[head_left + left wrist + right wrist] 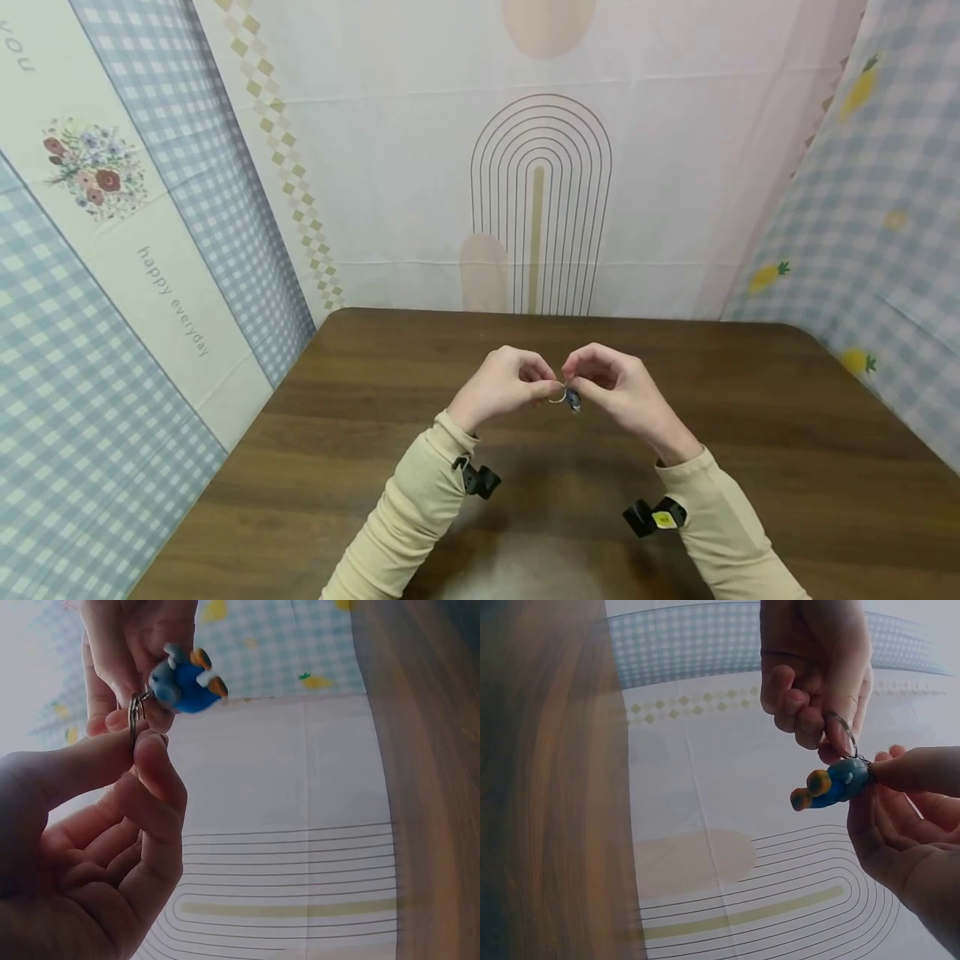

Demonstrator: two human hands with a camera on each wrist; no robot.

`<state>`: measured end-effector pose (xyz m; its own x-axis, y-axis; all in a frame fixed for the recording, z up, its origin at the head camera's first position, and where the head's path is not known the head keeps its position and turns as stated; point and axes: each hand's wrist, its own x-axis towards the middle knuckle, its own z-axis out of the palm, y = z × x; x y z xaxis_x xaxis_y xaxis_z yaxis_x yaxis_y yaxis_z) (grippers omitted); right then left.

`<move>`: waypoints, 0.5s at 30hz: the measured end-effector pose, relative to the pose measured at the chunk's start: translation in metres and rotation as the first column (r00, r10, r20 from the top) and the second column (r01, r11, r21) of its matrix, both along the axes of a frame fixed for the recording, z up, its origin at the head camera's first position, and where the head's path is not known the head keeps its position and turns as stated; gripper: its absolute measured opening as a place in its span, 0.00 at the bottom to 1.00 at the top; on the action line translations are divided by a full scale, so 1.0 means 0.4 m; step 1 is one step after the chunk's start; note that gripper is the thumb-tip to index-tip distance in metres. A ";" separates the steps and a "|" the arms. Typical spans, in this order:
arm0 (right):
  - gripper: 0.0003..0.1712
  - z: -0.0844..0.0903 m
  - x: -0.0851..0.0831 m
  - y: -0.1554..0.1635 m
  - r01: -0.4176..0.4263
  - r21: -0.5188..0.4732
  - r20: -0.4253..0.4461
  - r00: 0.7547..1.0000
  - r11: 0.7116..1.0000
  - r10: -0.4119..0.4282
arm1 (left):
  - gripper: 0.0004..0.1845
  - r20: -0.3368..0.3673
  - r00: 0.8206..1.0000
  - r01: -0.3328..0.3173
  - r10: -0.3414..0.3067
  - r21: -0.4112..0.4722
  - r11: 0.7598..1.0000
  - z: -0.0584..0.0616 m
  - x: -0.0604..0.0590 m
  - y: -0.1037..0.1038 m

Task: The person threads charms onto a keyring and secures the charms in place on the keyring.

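Above the table, my left hand [504, 385] pinches a metal key ring [133, 720] between thumb and forefinger. From the ring hangs a small keychain figurine [193, 687], blue with a grey-blue head and orange-brown feet. Opposite, my right hand [624, 390] pinches the short chain [868, 766] between the ring and the figurine. Both hands' fingertips are close together at the ring. In the right wrist view the figurine's feet point left, away from the right fingertips. Some of the chain is hidden behind the right thumb and fingers.
The brown wooden table [360, 467] extends below both hands. Behind it hangs a pale cloth [405, 183] with an arch pattern. Checked cloths stand at the left [52, 333] and right [847, 250]. Each sleeved wrist wears a small black camera mount [477, 479].
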<state>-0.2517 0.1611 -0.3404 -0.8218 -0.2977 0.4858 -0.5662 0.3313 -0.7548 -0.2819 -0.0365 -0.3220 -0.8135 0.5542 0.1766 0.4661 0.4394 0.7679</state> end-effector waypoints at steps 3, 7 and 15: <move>0.07 -0.001 0.012 -0.015 0.017 0.013 -0.045 0.999 1.000 -0.016 | 0.06 0.060 0.998 0.008 -0.010 0.024 1.000 -0.001 0.003 -0.009; 0.10 -0.005 0.028 -0.035 0.024 0.029 -0.123 0.992 0.999 -0.020 | 0.06 0.106 0.994 0.013 -0.019 0.050 0.999 -0.003 0.010 -0.022; 0.15 -0.009 0.039 -0.059 0.043 0.131 -0.401 0.916 0.990 0.013 | 0.07 0.164 0.984 0.045 -0.063 0.109 0.993 -0.004 0.020 -0.036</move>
<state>-0.2362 0.1374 -0.3441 -0.5719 -0.3724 0.7309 -0.8054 0.4242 -0.4141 -0.2740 -0.0509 -0.3236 -0.8056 0.5839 0.1002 0.3485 0.3303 0.8772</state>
